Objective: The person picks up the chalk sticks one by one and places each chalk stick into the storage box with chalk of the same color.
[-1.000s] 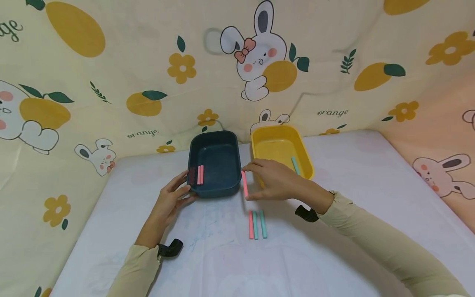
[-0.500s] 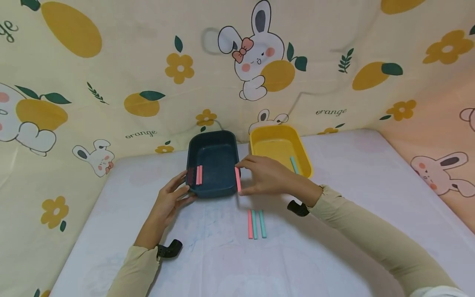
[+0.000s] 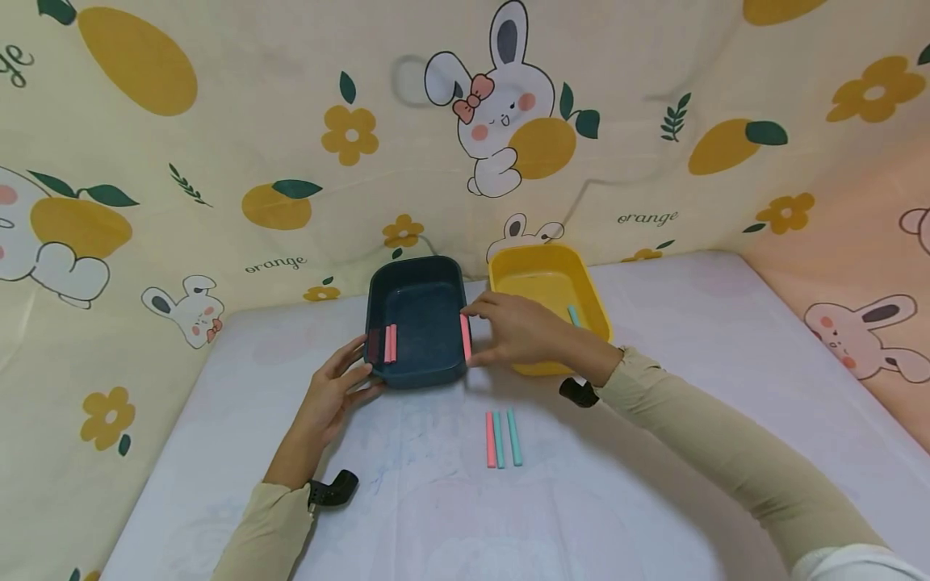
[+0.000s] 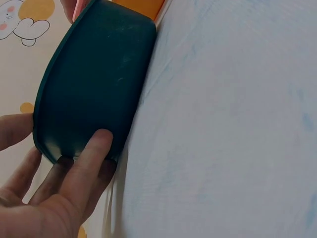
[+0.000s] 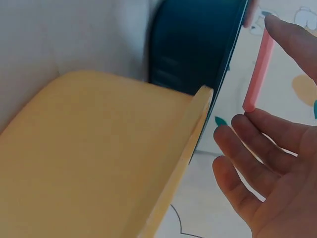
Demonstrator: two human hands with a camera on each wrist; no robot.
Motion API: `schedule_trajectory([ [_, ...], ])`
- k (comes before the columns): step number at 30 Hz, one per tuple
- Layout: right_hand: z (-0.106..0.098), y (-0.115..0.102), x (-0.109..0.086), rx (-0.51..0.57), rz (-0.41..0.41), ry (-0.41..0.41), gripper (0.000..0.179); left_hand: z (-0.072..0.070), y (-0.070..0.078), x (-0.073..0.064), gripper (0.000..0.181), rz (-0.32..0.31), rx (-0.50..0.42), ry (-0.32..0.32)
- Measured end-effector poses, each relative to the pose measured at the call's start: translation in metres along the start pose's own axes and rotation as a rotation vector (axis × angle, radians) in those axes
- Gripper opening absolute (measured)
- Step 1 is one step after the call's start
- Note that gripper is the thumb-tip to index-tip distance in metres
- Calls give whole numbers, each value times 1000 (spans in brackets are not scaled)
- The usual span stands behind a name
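My right hand (image 3: 525,331) pinches a pink chalk stick (image 3: 466,337) by its two ends, between thumb and fingertips. In the head view the stick overlaps the right rim of the dark blue bin (image 3: 425,373); in the right wrist view it shows above the rim level. My left hand (image 3: 336,395) touches the bin's near left corner, its fingers (image 4: 91,158) spread against the outer wall and rim. Two pink chalk sticks (image 3: 391,344) lie inside at the left, mirrored dimly in the wall. On the table lie another pink chalk stick (image 3: 490,440) and two teal ones (image 3: 515,437).
A yellow bin (image 3: 599,303) stands right beside the dark blue one, partly behind my right hand, with a teal chalk stick (image 3: 574,315) in it. A patterned cloth (image 3: 349,194) hangs behind the white table cover (image 3: 407,516), which has faint blue smudges.
My right hand has carried the pink chalk stick left to the dark blue bin's right rim, then slightly farther back. The left hand has stayed at the bin's corner.
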State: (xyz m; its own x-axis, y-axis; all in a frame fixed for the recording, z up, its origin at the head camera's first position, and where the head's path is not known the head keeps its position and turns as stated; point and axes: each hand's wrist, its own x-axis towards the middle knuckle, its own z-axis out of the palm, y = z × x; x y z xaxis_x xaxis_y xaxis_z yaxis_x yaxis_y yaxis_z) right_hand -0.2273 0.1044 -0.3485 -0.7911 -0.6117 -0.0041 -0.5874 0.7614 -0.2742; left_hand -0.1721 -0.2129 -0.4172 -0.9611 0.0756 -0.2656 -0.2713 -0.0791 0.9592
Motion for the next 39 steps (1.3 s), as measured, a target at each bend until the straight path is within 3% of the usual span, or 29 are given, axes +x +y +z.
schedule_trajectory([
  [13,-3,12,17,3,-5,-51,83,-1,-2,-1,56,17,11,-2],
  [20,-2,15,23,13,10,-37,82,-2,-2,-1,56,30,16,-7],
  [39,7,-6,49,57,-19,-83,79,1,-1,-1,56,12,6,0],
])
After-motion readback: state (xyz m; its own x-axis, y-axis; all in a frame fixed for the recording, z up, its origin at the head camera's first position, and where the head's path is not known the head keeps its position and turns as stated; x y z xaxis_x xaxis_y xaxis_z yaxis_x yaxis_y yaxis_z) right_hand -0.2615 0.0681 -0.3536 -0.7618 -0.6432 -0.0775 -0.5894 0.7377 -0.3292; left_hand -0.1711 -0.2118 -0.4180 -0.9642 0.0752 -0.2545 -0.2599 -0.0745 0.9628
